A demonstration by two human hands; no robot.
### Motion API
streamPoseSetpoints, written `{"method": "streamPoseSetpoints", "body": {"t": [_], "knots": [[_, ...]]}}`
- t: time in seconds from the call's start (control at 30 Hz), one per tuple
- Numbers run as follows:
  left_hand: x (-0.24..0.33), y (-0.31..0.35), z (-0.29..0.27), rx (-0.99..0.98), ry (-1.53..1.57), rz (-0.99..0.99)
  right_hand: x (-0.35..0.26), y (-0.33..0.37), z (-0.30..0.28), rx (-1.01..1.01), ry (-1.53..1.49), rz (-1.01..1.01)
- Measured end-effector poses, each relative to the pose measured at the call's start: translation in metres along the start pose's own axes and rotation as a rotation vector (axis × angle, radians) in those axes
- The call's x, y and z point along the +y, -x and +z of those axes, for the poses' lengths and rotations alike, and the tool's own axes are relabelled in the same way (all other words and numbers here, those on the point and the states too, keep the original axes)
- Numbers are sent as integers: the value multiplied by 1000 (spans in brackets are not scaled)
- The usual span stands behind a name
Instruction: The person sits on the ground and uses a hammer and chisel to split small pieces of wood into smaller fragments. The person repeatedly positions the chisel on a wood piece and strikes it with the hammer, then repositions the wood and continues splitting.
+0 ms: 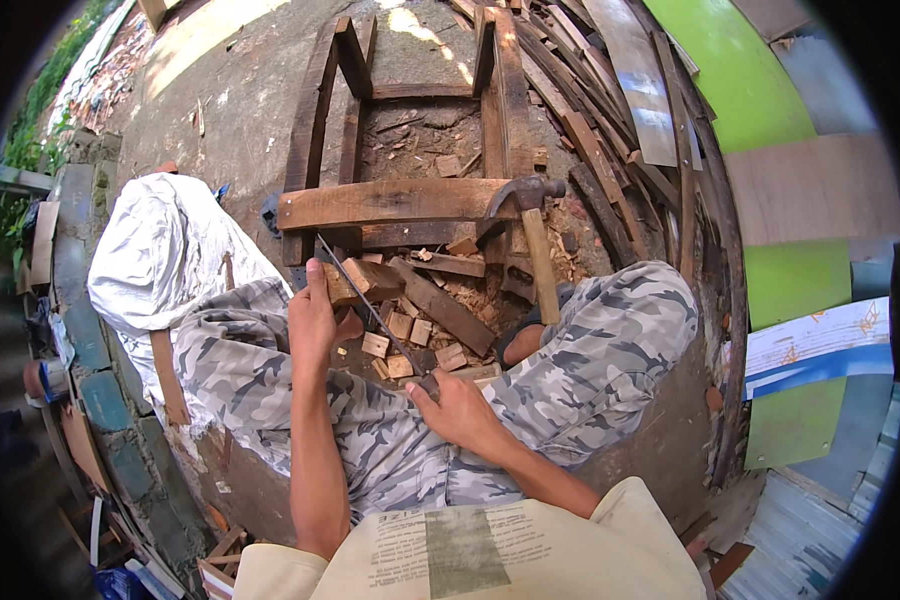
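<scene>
The right hand (460,412) is wrapped tight around the dark end of a thin metal tool (385,326). The tool is in the middle of the frame, slanting to the upper left. The left hand (311,318) is right beside a wood block (340,287), perhaps to keep it still; its fingers are hidden, so one can't tell if they squeeze it. Above, a hammer (542,265) hangs on a board (390,203), maybe for easy grabbing. White cloth (175,250) at left could be a bag, but its inside doesn't show.
</scene>
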State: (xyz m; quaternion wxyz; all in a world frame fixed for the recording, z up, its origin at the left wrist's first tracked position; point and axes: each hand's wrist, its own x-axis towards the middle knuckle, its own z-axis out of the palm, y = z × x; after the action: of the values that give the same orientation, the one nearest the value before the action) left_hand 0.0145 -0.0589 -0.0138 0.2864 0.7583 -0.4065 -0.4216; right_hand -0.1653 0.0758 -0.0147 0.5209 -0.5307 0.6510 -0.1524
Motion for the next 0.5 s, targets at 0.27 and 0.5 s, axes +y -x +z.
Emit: {"method": "streamPoseSetpoints", "body": {"t": [0.27, 0.5], "knots": [[-27, 15, 26, 12, -92, 112, 6, 1, -12, -20, -225, 48], [-38, 8, 56, 226, 214, 199, 17, -3, -27, -57, -239, 142]]}}
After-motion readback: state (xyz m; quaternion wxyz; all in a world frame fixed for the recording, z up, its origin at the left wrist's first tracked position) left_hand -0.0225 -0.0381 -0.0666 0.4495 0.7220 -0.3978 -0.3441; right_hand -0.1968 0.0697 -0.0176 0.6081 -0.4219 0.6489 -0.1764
